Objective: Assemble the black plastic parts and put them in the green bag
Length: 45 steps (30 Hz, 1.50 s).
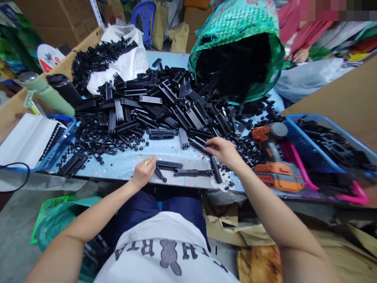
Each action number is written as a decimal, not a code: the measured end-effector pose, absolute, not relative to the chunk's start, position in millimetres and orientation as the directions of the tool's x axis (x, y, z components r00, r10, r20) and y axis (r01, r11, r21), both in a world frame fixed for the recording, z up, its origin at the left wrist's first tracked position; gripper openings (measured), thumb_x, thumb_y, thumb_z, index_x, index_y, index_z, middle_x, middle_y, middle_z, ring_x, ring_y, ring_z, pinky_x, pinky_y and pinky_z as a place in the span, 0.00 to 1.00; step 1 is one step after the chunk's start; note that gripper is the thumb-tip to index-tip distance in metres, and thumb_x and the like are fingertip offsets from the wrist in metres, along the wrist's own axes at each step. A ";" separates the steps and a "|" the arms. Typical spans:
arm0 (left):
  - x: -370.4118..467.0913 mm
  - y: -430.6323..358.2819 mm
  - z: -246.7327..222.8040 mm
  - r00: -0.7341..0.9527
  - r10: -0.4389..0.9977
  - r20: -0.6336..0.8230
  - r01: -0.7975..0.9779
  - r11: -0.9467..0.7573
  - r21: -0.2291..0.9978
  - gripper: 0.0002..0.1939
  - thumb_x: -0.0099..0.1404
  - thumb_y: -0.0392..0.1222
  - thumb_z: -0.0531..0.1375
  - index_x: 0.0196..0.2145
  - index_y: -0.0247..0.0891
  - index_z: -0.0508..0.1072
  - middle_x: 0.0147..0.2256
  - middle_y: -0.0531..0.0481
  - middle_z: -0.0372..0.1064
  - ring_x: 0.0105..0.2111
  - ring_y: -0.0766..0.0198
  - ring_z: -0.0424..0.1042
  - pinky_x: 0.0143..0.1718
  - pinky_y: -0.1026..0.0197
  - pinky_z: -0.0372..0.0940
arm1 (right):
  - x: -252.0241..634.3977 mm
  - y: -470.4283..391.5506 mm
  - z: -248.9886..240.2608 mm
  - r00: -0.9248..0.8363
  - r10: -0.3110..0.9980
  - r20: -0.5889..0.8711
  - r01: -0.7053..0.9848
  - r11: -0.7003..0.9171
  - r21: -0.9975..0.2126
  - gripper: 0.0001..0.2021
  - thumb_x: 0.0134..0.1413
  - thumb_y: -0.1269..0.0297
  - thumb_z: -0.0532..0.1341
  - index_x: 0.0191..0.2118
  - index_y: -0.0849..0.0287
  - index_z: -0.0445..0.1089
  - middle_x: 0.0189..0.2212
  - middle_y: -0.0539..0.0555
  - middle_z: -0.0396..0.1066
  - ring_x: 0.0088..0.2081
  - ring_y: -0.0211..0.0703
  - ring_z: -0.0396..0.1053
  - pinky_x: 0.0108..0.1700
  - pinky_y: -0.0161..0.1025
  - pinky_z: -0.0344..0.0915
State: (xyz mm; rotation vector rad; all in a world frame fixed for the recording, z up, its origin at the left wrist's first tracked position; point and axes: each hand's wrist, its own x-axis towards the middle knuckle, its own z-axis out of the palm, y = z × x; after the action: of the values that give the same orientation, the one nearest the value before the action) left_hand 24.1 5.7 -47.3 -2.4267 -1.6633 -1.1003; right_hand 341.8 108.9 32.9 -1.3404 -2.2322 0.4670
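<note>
My left hand (144, 171), with a ring on one finger, is closed at the front edge of the table. Its fingertips pinch the end of a black plastic piece with two narrow arms (168, 164) spreading to the right. Beside it lies a longer black bar with rounded ends (194, 172). My right hand (223, 151) has its fingers curled together over the upper end of a dark rod-like bar (216, 169). What those fingertips hold, if anything, is hidden. Just beyond both hands is a large heap of flat black pronged plastic parts (167, 98).
An orange cordless drill (277, 175) lies right of my right hand, beside a pink basket (300, 165) and a blue basket (326, 137). A green woven sack (235, 35) opens toward me. Bottles (50, 94) stand left. Another person's hand (300, 55) shows at the back right.
</note>
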 end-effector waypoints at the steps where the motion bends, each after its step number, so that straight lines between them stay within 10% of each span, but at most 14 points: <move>1: 23.1 6.0 -51.2 0.208 0.811 0.546 0.826 -0.445 0.346 0.14 0.66 0.36 0.50 0.47 0.33 0.71 0.43 0.40 0.72 0.44 0.58 0.72 0.46 0.57 0.69 | 328.1 100.3 30.5 -0.441 0.872 0.210 0.659 0.474 -0.584 0.09 0.51 0.60 0.60 0.35 0.61 0.71 0.31 0.54 0.70 0.31 0.39 0.68 0.36 0.37 0.67; 10: 6.3 17.5 -66.8 0.402 0.763 0.506 0.764 -0.584 0.274 0.14 0.66 0.35 0.50 0.46 0.31 0.70 0.39 0.37 0.73 0.42 0.57 0.73 0.45 0.55 0.70 | 278.7 64.4 -2.1 -0.490 0.825 0.283 0.437 0.513 -0.739 0.10 0.55 0.59 0.58 0.35 0.59 0.73 0.30 0.55 0.73 0.32 0.40 0.70 0.34 0.37 0.68; 22: 33.8 12.8 -41.1 0.395 0.801 0.449 0.821 -0.527 0.218 0.18 0.65 0.44 0.53 0.50 0.33 0.67 0.46 0.38 0.68 0.52 0.50 0.63 0.53 0.44 0.59 | 282.9 40.0 -47.4 -0.582 0.668 0.463 0.551 0.743 -0.380 0.12 0.60 0.70 0.51 0.44 0.55 0.70 0.39 0.54 0.73 0.41 0.39 0.71 0.56 0.53 0.57; 31: 83.4 25.0 -26.8 0.611 0.785 0.105 0.758 -0.618 0.208 0.25 0.63 0.51 0.55 0.52 0.32 0.62 0.44 0.38 0.67 0.46 0.53 0.65 0.45 0.53 0.59 | 304.2 43.3 -52.8 -0.734 0.620 0.276 0.568 0.784 -0.251 0.19 0.59 0.56 0.54 0.54 0.58 0.63 0.45 0.60 0.68 0.45 0.45 0.66 0.44 0.42 0.63; 37: 55.6 26.9 -30.9 0.645 0.756 0.112 0.753 -0.654 0.071 0.24 0.66 0.51 0.49 0.50 0.28 0.66 0.42 0.34 0.68 0.41 0.52 0.68 0.38 0.55 0.61 | 311.5 47.0 -39.9 -0.660 0.720 0.213 0.732 0.681 -0.031 0.26 0.57 0.44 0.50 0.26 0.62 0.69 0.23 0.58 0.67 0.28 0.44 0.65 0.31 0.38 0.58; 41: 46.6 10.5 -0.1 0.594 0.767 0.243 0.719 -0.642 0.266 0.26 0.68 0.53 0.42 0.26 0.34 0.70 0.24 0.42 0.68 0.27 0.58 0.68 0.27 0.59 0.59 | 308.1 33.9 -5.0 -0.733 0.619 0.284 0.554 0.784 -0.280 0.29 0.57 0.40 0.45 0.20 0.59 0.64 0.17 0.53 0.62 0.21 0.38 0.60 0.25 0.37 0.53; 45: 56.2 -35.7 40.9 0.573 0.669 0.474 0.288 -0.705 0.648 0.30 0.69 0.54 0.33 0.24 0.38 0.66 0.20 0.48 0.64 0.22 0.65 0.65 0.26 0.61 0.61 | 280.8 -3.1 32.4 -0.807 0.416 0.419 -0.001 0.708 -0.706 0.29 0.61 0.43 0.38 0.21 0.56 0.61 0.14 0.50 0.60 0.18 0.37 0.58 0.23 0.37 0.54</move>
State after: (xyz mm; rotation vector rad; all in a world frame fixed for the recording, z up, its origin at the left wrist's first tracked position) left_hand 56.2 -35.7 40.9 -3.2201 -1.0720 -1.3906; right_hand 280.8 -3.1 32.4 -0.3157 -2.3463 0.9697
